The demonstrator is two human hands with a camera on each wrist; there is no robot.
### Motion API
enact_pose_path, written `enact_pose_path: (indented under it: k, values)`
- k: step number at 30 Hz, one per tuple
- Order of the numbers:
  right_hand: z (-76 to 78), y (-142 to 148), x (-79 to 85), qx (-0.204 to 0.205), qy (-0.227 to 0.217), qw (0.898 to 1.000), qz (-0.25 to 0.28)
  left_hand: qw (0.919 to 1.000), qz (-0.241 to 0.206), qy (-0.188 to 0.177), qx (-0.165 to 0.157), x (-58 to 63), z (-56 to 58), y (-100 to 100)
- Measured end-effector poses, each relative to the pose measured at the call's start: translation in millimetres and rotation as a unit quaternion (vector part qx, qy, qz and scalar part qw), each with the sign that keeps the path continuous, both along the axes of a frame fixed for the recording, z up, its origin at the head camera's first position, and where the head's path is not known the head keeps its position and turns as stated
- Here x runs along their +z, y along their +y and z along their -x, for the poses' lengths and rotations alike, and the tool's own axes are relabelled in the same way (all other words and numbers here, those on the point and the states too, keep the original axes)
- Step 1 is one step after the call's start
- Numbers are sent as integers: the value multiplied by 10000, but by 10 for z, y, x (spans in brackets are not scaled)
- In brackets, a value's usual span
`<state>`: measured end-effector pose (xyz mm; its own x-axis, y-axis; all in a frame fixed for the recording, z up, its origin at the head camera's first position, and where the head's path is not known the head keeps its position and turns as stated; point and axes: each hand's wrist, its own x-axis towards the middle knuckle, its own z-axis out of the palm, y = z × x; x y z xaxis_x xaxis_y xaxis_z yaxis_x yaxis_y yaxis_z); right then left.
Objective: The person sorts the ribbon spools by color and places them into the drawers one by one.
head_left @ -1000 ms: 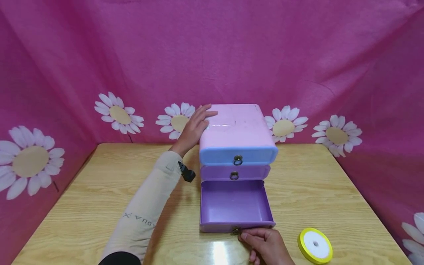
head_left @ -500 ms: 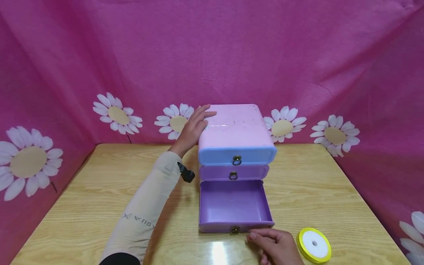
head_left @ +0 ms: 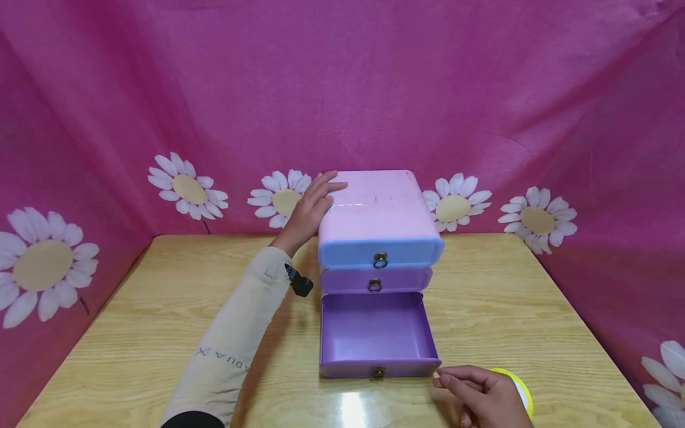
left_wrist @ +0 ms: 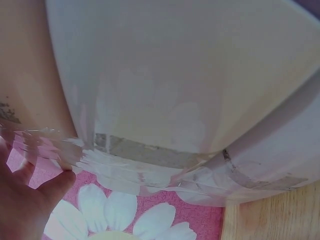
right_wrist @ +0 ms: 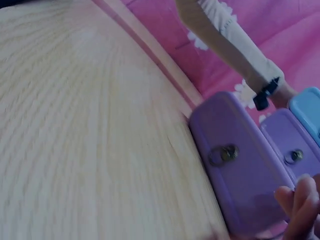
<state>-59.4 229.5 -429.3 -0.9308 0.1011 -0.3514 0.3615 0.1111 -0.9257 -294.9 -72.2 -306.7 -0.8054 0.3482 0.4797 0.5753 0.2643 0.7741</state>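
Note:
A small pink drawer cabinet [head_left: 380, 208] stands on the table, with a blue top drawer [head_left: 342, 254] and a purple middle drawer [head_left: 342, 280]. Its purple bottom drawer [head_left: 342, 370] is pulled out, and nothing lies inside. My left hand [head_left: 307, 214] rests on the cabinet's upper left edge, fingers extended over the top; the left wrist view shows clear tape [left_wrist: 150, 175] around the back. Off the drawer's front right corner, my right hand [head_left: 487, 395] has loosely bent fingers and no visible object in them. It partly covers a yellow-rimmed spool [head_left: 527, 395] with a white centre.
The wooden table [head_left: 214, 279] extends on both sides of the cabinet. Pink cloth [head_left: 342, 89] printed with white daisies hangs behind and at the sides. A brass ring pull [head_left: 377, 373] is on the bottom drawer's front.
My right hand has left the bottom drawer's ring pull and moved right, now in front of the spool. The drawer stays pulled out, and the left hand keeps its place.

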Motion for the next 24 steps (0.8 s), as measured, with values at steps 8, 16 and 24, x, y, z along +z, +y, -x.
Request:
enact_pose_path:
  k: [8, 16, 24]
  values:
    - [26, 431, 82, 711, -76, 9902, -1197, 9999, 31, 84, 54, -130, 164, -3]
    - [74, 717, 136, 1542, 0, 9399, -3048, 9999, 36, 108, 29, -323, 309, -47]
    - [119, 869, 152, 2172, 296, 8676, -4463, 9999, 85, 135, 65, -301, 347, -37]
